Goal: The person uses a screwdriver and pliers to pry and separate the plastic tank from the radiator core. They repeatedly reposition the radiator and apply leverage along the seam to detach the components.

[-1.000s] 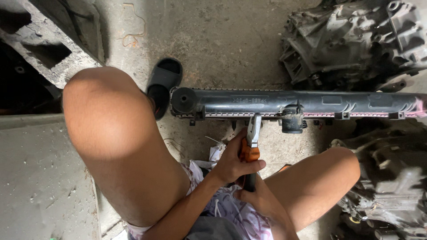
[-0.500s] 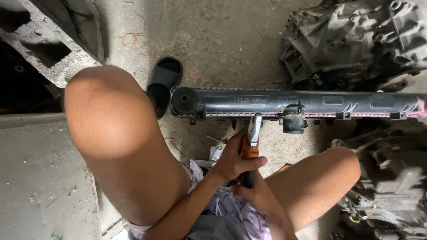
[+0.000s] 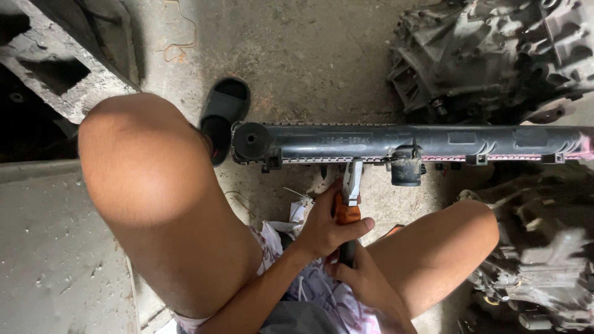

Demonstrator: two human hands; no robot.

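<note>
A long black plastic radiator tank lies across the concrete floor in front of me, with a round cap at its left end and a short outlet stub near the middle. My left hand grips the orange part of the handles of a pair of pliers, whose metal jaws touch the crimped lower edge of the tank. My right hand holds the dark lower end of the handles, close to my lap. My bare knees rise on both sides of the hands.
A black sandal is on my left foot by the tank's left end. A large greasy gearbox casing lies at top right, another metal casing at right. A concrete block sits top left.
Both hands and the pliers have stayed at the tank's lower edge; only the view has shifted a little.
</note>
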